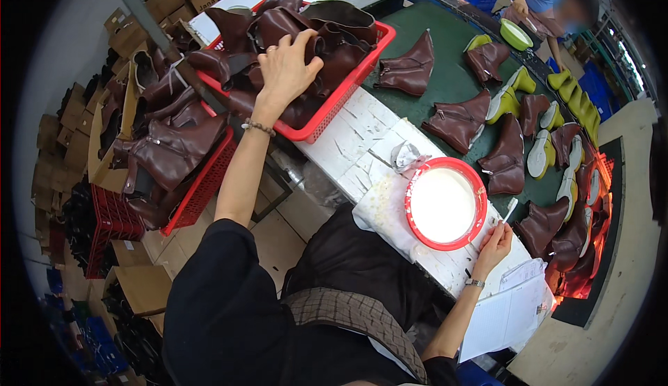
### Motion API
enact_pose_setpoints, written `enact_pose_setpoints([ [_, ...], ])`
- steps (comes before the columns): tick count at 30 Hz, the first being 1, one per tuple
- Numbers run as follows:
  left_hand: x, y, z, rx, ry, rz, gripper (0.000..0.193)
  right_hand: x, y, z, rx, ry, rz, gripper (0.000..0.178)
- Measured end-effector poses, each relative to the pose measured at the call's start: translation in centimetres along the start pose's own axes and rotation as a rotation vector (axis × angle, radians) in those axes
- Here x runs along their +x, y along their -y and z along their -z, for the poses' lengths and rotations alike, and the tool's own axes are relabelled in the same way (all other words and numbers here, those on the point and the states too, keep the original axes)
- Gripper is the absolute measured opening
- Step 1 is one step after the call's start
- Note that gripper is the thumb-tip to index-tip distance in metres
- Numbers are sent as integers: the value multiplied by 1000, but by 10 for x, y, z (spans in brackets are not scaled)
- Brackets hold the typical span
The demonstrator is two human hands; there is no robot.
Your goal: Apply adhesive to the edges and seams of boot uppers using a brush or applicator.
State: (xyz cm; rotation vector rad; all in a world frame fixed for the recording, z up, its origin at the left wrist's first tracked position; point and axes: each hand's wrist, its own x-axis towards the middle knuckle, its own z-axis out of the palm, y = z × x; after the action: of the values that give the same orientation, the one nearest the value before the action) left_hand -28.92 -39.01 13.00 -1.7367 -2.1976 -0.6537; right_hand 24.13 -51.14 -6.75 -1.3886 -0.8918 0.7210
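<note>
My left hand (287, 71) is over a red plastic basket (306, 133) heaped with brown leather boot uppers (275, 27). Its fingers are spread and bent, resting against the uppers; the fingertips are partly hidden among them. At the right, my right hand (495, 247) is closed on a small white brush (511, 209) that looks like a toothbrush, bristle end up. Beside that hand, on the white worktop (351, 160), stands a red-rimmed tub (411, 227) of white liquid (443, 205).
Several brown boots (409, 64) and yellow-green soles (540, 155) lie on a green conveyor belt (400, 118), near a glowing orange heater opening (604, 170). A second red basket (202, 184) of boots stands left. Papers (504, 316) lie near my right forearm. Across the belt, a person (539, 0) works beside a green bowl (515, 35).
</note>
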Motion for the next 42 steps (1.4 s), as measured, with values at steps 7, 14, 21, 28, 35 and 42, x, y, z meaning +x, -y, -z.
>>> enact_pose_setpoints([
  [7, -96, 40, -7, -194, -729, 244, 96, 1, -8, 7, 11, -10, 20, 18],
  [14, -78, 84, -69, -1471, -468, 788, 51, 1, -11, 5, -35, -2, -2, 18],
  [21, -22, 106, -61, -1512, -617, 706, 41, 0, 0, 6, -81, -21, 6, 18],
  [28, 24, 188, -68, -1362, -612, 693, 30, 0, 0, 1, -81, 8, 4, 18],
  [35, 22, 269, -54, -551, -474, 688, 55, 1, -6, -6, -53, -2, -23, 18],
  [42, 53, 146, -10, -58, -70, 14, 79, 4, -1, -10, -58, -19, -5, 18],
])
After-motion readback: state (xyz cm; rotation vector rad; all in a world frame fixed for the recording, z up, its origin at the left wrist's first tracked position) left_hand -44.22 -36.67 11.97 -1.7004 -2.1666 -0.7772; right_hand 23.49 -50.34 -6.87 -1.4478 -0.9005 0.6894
